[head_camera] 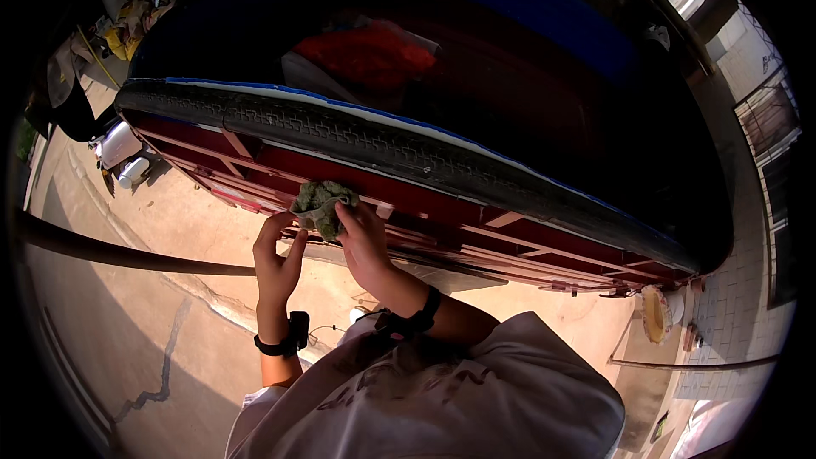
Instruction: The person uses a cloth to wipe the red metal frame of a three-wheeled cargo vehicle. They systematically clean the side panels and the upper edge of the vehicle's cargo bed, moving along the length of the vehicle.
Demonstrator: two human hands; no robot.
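A crumpled grey-green cloth (pixel 325 207) is between my hands, in front of the dark red ribbed metal side (pixel 414 201) of what looks like a truck or cart bed. My right hand (pixel 363 236) grips the cloth with thumb and fingers. My left hand (pixel 278 255) is at the cloth's left edge, thumb and fingers apart; whether it pinches the edge, I cannot tell. Just above runs a black strip of tyre tread (pixel 357 134) along the top rim of the metal side. Inside the bed, in deep shade, lies a red bundle (pixel 370 54).
A dark pole or bar (pixel 140 255) reaches in from the left towards my left forearm. A white and silver vehicle part (pixel 124 153) stands at the left. At the right are a shallow yellowish basket (pixel 655 315) and a thin bar (pixel 695 366). The concrete ground (pixel 217 357) is cracked.
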